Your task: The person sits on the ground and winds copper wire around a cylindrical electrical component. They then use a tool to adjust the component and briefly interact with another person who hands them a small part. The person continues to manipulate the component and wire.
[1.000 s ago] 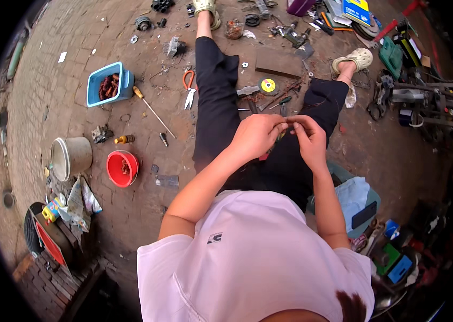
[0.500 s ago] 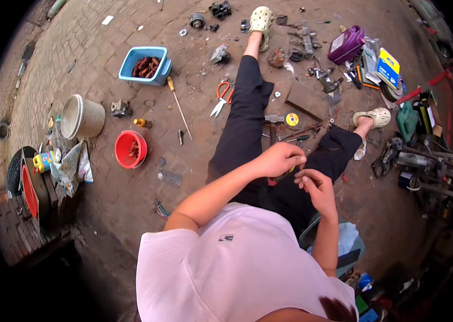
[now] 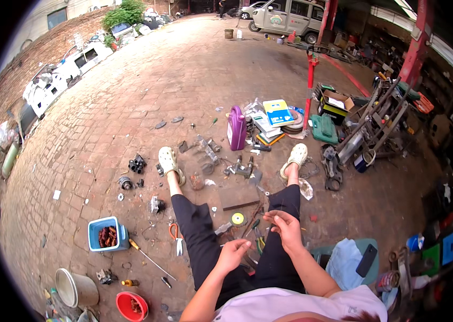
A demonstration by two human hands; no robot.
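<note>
My left hand (image 3: 232, 254) is above my left thigh with its fingertips pinched together. My right hand (image 3: 285, 229) is raised a little farther out, over my right leg, its thumb and fingers also closed in a pinch. Whatever either pinch holds is too small to make out. Below and between the hands lie pliers (image 3: 260, 241) with green-yellow handles and a hammer (image 3: 223, 229). A round yellow disc (image 3: 238, 219) rests beside a flat dark metal block (image 3: 239, 198). Orange-handled scissors (image 3: 176, 236) lie left of my left leg.
At left are a blue basin (image 3: 93, 236) of reddish-brown parts, a screwdriver (image 3: 151, 258), a red bucket (image 3: 124, 307) and a pale bucket (image 3: 79, 288). Ahead stand a purple jug (image 3: 236, 129) and a red post (image 3: 310, 88). A phone (image 3: 366, 261) lies on blue cloth at right.
The view has swung upward and now takes in the yard and a van. My hands have moved farther apart, the right one now farther forward than the left.
</note>
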